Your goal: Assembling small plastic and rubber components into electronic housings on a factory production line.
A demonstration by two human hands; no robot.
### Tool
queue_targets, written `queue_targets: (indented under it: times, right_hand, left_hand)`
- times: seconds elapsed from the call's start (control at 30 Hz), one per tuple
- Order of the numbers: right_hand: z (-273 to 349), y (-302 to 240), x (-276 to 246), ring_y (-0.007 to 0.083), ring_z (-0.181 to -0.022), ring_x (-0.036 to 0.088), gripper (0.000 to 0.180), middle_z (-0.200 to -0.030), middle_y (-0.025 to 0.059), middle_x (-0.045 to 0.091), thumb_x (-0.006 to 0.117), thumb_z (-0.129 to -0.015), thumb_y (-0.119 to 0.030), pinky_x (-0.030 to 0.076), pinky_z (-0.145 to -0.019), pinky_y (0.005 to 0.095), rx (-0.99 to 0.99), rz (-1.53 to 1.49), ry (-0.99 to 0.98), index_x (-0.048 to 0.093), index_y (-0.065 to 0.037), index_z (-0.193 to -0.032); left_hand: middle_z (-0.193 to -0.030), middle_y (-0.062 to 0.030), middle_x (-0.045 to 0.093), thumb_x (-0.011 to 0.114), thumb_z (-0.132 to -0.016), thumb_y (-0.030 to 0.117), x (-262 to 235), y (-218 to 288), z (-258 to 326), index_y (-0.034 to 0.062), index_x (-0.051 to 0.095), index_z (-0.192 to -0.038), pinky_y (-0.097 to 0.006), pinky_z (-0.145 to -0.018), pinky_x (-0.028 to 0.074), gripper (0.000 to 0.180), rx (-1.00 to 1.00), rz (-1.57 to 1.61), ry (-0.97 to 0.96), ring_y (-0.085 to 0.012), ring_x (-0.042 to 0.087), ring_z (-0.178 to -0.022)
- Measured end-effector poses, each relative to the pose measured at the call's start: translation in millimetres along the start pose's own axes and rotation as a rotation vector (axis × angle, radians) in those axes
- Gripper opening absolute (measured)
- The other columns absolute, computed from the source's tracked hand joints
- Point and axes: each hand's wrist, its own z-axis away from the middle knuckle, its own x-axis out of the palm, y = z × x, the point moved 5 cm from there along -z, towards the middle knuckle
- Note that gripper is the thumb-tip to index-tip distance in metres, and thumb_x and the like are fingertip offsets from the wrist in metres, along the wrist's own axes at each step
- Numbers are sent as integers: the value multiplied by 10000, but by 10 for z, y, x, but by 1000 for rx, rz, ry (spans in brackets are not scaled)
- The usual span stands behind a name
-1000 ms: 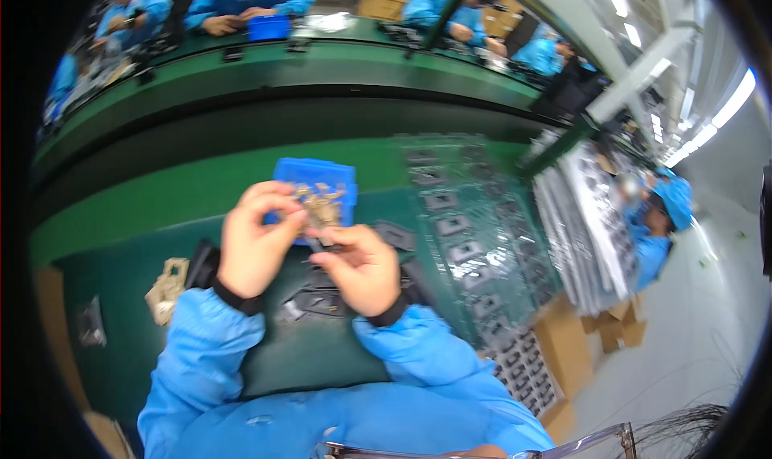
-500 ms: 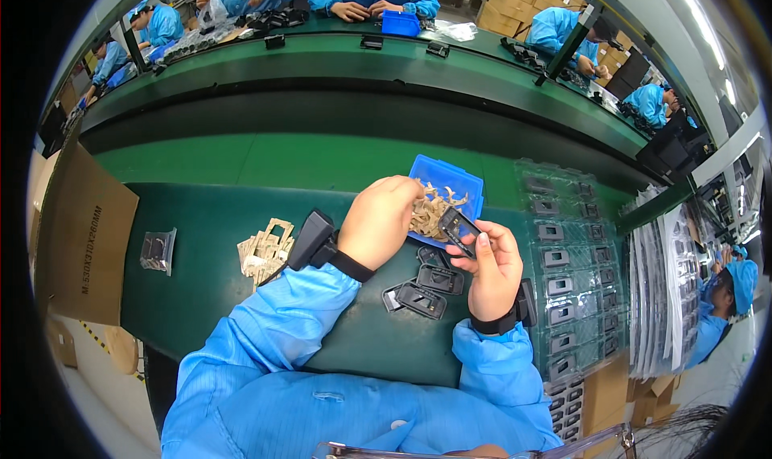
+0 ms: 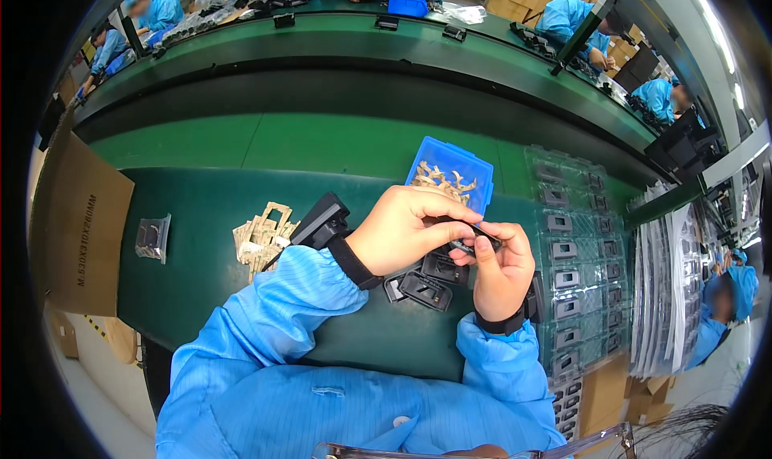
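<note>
A small black plastic housing [image 3: 479, 239] is held up between my two hands, mostly covered by fingers. My left hand [image 3: 406, 232] is closed on its left end, thumb and fingertips pressed to the part. On the other end, my right hand [image 3: 503, 274] grips with the thumb on top and fingers beneath. Just below the hands, several similar black housings [image 3: 426, 290] lie in a loose group on the green table. Beyond the hands stands a blue bin [image 3: 477, 163] with curled beige strips [image 3: 438, 179] in it. Whether my left fingers also hold a strip is hidden.
Beige frame-shaped adhesive pieces [image 3: 261, 238] are heaped left of my left wrist. Farther left are a small clear bag [image 3: 153, 239] and a cardboard box [image 3: 88, 226]. Clear plastic trays [image 3: 579, 246] of grey parts lie right. Co-workers sit along the far bench [image 3: 338, 49].
My left hand has moved from over the blue bin to the black housing, and now both hands grip it. The housing has tilted and is more covered. The whole view has shifted slightly.
</note>
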Motion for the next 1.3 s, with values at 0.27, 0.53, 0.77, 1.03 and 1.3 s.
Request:
queue_targets:
  times: [0.27, 0.53, 0.77, 1.03, 1.3]
  right_hand:
    - [13, -11, -15, 217, -906, 703, 128, -1021, 128, 634, 598, -967, 11, 623, -711, 320, -111, -35, -36, 595, 26, -1094]
    - [42, -48, 7, 198, -817, 702, 111, -930, 121, 657, 586, -980, -12, 617, -669, 299, -129, 7, 3, 607, 30, -1081]
    - [-8, -18, -113, 136, -672, 661, 244, -840, 113, 670, 518, -1044, -190, 588, -571, 250, 87, -22, 124, 605, 26, -1116]
    - [60, 2, 21, 133, -757, 671, 253, -916, 104, 668, 486, -1048, -177, 581, -563, 240, 146, -130, -24, 597, 21, -1160]
    - [39, -45, 254, 185, -1038, 618, 570, -1129, 133, 627, 610, -947, 17, 486, -976, 322, 4, -249, 19, 332, -22, -1443]
  left_hand:
    - [-1013, -119, 748, 707, -863, -33, -6, 22, 7, 8, 755, -1037, -306, -869, 567, 185, 125, -53, -9, -192, 713, -967]
    - [-1010, -124, 747, 668, -891, -37, 42, -1, 44, 4, 751, -1044, -293, -854, 566, 179, 143, -74, -12, -187, 714, -960]
    - [-955, -117, 748, 672, -913, 22, 60, -25, 41, -34, 727, -1061, -250, -769, 569, 168, -83, -104, 6, -105, 694, -885]
    - [-731, -111, 647, 745, -810, 224, 43, 187, 82, 31, 639, -753, -383, -591, 511, 227, 247, -668, 80, -300, 634, -663]
    - [-721, -90, 588, 732, -838, 134, 137, 233, 142, 42, 600, -788, -362, -595, 497, 168, 421, -783, 308, -247, 592, -653]
